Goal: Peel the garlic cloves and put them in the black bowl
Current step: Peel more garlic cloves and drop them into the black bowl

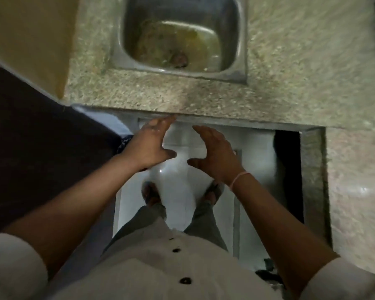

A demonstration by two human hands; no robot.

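Below, two empty hands, left hand [152,144] and right hand [214,152].

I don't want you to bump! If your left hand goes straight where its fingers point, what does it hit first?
Likely the front edge of the stone counter: the left hand has its fingertips close to it, though depth is hard to judge.

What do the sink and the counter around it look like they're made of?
Sink: probably stainless steel, with a dull grey sheen and reflections on its walls; the bottom is stained yellowish. Counter: speckled stone, perhaps granite or terrazzo, judging by its fine light-and-dark grain; blur hides the finish.
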